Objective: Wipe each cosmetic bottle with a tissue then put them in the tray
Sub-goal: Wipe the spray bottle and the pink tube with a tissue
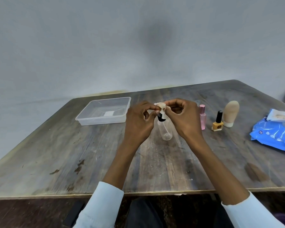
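Note:
A clear plastic pump bottle (166, 130) with a black pump head stands on the wooden table (72, 153) at the centre. Above its top, my left hand (139, 122) and my right hand (182, 118) both pinch a small crumpled tissue (161, 106). The tissue hangs down onto the black pump. A clear plastic tray (89, 120) lies to the left, holding no bottles. To the right stand a pink bottle (202, 118), a yellow nail polish bottle (217, 123) with a black cap, and a beige tube (231, 113) standing on its white cap.
A blue wet-wipe pack (275, 135) lies at the table's right edge with a white packet (280, 116) on top of it. A grey wall rises behind the table. My knees show below the table's front edge.

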